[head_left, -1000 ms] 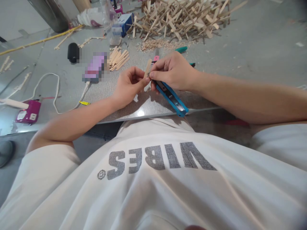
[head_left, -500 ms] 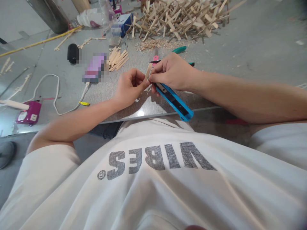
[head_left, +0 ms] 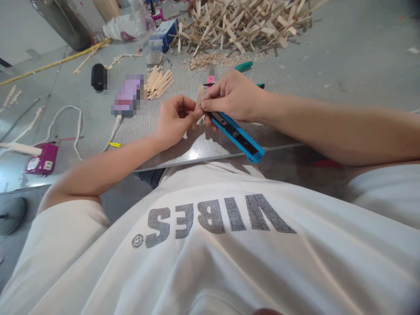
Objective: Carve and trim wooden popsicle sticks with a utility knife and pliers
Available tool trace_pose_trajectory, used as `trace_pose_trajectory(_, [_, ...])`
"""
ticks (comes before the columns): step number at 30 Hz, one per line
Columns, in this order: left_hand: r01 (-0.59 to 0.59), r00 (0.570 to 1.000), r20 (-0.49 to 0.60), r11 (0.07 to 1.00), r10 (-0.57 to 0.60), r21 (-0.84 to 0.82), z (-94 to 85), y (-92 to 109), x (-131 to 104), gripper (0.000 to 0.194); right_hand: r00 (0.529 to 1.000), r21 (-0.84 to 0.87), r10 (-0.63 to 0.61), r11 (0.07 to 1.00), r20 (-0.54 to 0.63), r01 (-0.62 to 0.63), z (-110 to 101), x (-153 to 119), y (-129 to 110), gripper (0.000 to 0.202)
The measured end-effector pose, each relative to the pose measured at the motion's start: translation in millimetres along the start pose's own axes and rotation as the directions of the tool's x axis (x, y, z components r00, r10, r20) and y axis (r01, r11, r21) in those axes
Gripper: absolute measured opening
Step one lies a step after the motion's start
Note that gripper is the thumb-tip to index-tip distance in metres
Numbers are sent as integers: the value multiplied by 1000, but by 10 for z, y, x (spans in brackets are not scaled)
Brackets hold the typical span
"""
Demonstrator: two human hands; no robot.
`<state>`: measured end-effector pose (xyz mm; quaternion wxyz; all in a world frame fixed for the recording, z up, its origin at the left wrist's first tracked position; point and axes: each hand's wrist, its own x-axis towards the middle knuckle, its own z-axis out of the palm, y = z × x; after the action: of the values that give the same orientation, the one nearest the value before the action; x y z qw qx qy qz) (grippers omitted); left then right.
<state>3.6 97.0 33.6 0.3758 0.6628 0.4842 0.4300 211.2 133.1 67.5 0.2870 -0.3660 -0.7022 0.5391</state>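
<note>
My left hand (head_left: 179,120) pinches a wooden craft stick (head_left: 199,95) between thumb and fingers, its rounded end pointing up and away from me. Close against it, my right hand (head_left: 231,96) grips a blue utility knife (head_left: 241,139) with the handle slanting toward my body. The knife's tip is hidden by my fingers at the stick, so I cannot see the cut itself. Just beyond the right hand lie a pink-handled tool (head_left: 210,80) and pliers or cutters with a green handle (head_left: 244,66), both partly covered by the hand.
A large heap of craft sticks (head_left: 243,26) is at the back, wood shavings (head_left: 206,61) before it. A small pile of sticks (head_left: 159,83) sits beside a phone (head_left: 128,95) on a white cable (head_left: 80,127). Further left are a black case (head_left: 97,77) and a purple power adapter (head_left: 42,158).
The craft stick has turned a little more upright in the left hand. Both hands stay together in nearly the same place, and the view has shifted slightly.
</note>
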Motion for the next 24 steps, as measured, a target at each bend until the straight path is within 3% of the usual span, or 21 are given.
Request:
trace_pose_trajectory(8, [6,1000,-13,1000,-6,-8,1,26,7,25,996,15,-68,998,51,67,-70,12,3,22])
trace_pose_trajectory(13, [40,999,-16,998,-39,48,8,78,-30,24,998,39,-54,998,10,54,-59,13,-1,28])
trace_pose_trajectory(24, [72,997,14,997,-72,32,-7,84,-24,24,999,86,-15,996,40,11,-48,18,38,32])
